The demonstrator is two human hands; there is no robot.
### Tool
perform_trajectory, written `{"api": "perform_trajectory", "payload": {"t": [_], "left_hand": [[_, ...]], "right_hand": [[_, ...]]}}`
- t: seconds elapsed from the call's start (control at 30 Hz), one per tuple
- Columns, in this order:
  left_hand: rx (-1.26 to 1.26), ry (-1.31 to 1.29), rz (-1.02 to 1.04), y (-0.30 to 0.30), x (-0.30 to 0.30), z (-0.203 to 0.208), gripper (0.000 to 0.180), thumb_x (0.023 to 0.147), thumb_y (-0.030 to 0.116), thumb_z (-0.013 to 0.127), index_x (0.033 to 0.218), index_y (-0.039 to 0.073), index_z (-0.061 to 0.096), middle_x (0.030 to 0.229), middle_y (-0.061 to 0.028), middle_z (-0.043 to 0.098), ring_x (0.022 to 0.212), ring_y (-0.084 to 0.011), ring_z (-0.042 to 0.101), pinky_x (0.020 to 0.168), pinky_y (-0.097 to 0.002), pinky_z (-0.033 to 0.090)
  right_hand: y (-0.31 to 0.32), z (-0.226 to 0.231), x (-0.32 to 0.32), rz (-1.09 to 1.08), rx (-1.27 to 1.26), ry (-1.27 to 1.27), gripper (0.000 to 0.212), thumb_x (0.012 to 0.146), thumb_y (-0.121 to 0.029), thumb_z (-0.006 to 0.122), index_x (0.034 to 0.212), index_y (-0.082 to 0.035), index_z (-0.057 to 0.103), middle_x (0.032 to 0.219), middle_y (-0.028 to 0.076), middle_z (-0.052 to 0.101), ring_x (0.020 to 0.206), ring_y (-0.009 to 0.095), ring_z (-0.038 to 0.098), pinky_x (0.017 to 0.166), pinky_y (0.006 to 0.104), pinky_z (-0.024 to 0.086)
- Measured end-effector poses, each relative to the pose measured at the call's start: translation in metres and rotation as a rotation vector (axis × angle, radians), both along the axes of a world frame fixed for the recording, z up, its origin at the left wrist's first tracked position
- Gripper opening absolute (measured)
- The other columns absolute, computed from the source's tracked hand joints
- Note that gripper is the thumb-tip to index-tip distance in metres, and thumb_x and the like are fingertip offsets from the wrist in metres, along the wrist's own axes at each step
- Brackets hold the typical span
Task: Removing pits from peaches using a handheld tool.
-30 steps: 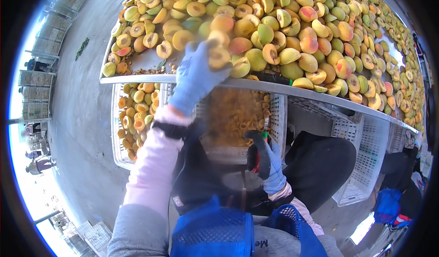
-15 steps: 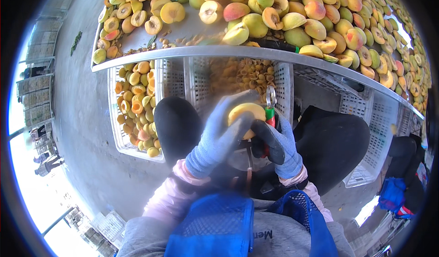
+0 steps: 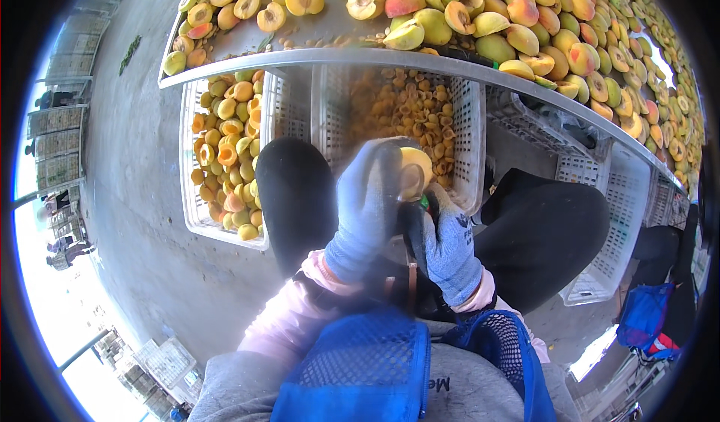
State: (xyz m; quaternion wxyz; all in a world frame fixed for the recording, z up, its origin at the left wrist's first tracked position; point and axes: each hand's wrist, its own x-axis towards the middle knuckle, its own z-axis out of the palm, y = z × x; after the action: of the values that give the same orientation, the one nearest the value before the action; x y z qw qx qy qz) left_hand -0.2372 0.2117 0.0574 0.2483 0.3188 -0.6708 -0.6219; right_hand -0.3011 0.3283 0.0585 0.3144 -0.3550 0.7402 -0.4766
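Note:
In front of me, above the gap between my knees, my left hand (image 3: pixel 365 204) is closed around a yellow peach half (image 3: pixel 415 168). It wears a blue knit glove with dark fingers, smeared by motion. My right hand (image 3: pixel 448 246), gloved the same way, is closed low against the peach. It grips a loop-ended pitting knife, of which only a bit of the green handle (image 3: pixel 425 202) shows now. The metal loop is hidden behind the peach and fingers. Beneath the hands stands a white crate (image 3: pixel 471 141) holding many small, hollow-looking peach scraps.
A metal-edged table (image 3: pixel 300 56) heaped with halved peaches (image 3: pixel 517 36) spans the far side. On the left stands a white crate (image 3: pixel 193 219) of peach halves. Another white crate (image 3: pixel 619 219) is at the right, near another person's dark-clothed leg (image 3: pixel 660 253).
Both hands have come closer together around the peach half, which has turned and risen slightly. The knife's metal loop and red handle part, visible before, are now hidden. The view has shifted a little.

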Motion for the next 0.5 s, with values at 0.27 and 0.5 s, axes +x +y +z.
{"api": "perform_trajectory", "payload": {"t": [0.27,0.5], "left_hand": [[0.032,-0.004,0.079,0.009,0.0,0.006,0.023,0.089,0.017,0.052,0.1,-0.002,0.06,0.087,-0.0122,0.063,0.076,-0.0173,0.06,0.069,-0.0286,0.047],[-0.4,-0.033,-0.178,-0.012,-0.005,0.0,0.016,0.081,0.007,0.057,0.094,-0.002,0.061,0.085,-0.0174,0.062,0.076,-0.0339,0.061,0.068,-0.0343,0.048]], "right_hand": [[0.008,-0.024,0.015,-0.108,-0.203,0.257,0.025,0.091,-0.017,0.046,0.107,0.001,0.052,0.078,0.019,0.059,0.071,0.039,0.058,0.062,0.0413,0.046],[0.016,0.001,0.005,-0.047,-0.001,-1.296,0.036,0.096,-0.04,0.044,0.096,-0.005,0.054,0.059,0.003,0.05,0.038,0.012,0.042,0.035,0.0262,0.034]]}}
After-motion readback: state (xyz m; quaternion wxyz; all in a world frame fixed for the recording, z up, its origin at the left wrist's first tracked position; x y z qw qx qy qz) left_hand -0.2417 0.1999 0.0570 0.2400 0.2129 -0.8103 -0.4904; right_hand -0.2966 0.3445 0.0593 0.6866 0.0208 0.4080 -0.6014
